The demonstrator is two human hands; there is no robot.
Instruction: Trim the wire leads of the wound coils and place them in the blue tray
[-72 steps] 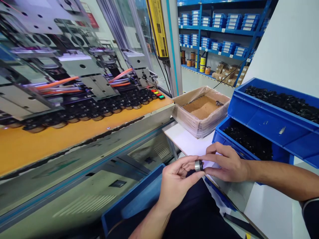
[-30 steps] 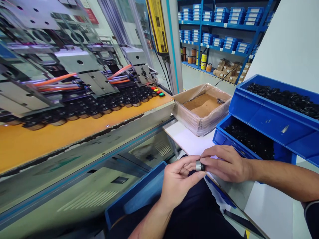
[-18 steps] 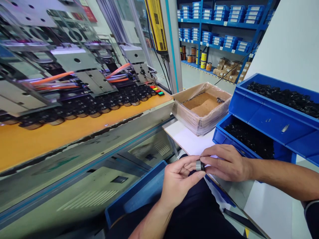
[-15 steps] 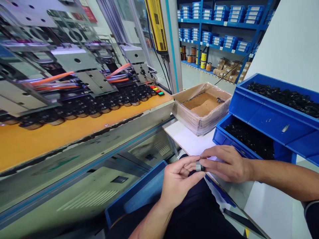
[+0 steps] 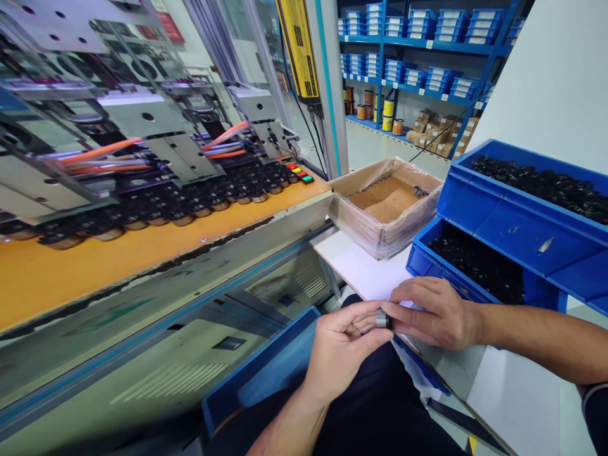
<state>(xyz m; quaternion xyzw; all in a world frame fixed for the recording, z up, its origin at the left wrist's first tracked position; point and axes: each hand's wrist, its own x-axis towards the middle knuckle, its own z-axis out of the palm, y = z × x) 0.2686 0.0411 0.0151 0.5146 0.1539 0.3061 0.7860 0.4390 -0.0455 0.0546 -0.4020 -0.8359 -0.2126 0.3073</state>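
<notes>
Between my hands, above my lap, is a small grey metal ring-shaped part (image 5: 381, 318) with a black piece at its right end. The thumb and fingers of my left hand (image 5: 338, 345) pinch it from the left. My right hand (image 5: 430, 313) has its fingertips pressed to the black end from the right, and the fingers partly hide that end. Nearest to my right hand, behind it, stands a lower blue bin (image 5: 422, 263) holding small black parts.
An upper blue bin (image 5: 503, 215) of black parts overhangs the lower one. A plastic-lined cardboard box (image 5: 375, 235) stands on the white table (image 5: 349, 263). Left, a machine's orange bench (image 5: 156, 247) carries rows of black-and-metal parts (image 5: 183, 212). A blue tub (image 5: 266, 367) sits below.
The fingers of my right hand have drawn closer together at the part's black end. The grey part has shifted very slightly right and turned a little in my left fingers.
</notes>
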